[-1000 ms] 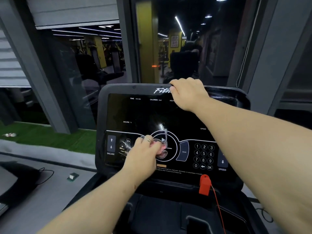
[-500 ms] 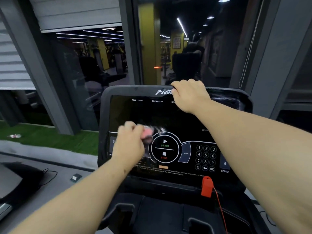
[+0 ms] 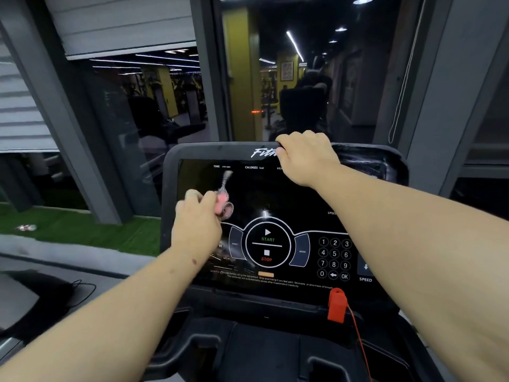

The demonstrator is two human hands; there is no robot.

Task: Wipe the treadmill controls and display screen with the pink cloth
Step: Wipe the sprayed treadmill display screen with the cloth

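The treadmill console stands in front of me, its black display screen above the START/STOP ring and number keypad. My left hand grips the bunched pink cloth and presses it on the left part of the screen, above the left-side buttons. The cloth is mostly hidden by my fingers and mirrored in the glossy panel. My right hand is curled over the console's top edge, next to the brand lettering.
A red safety key with a red cord hangs at the console's lower right. Black trays lie below the panel. Glass panes and grey pillars stand behind. Green turf and a black cable on grey floor lie left.
My left hand has carried the cloth from the START/STOP ring leftward and then up onto the left part of the screen. My right hand has stayed on the top edge.
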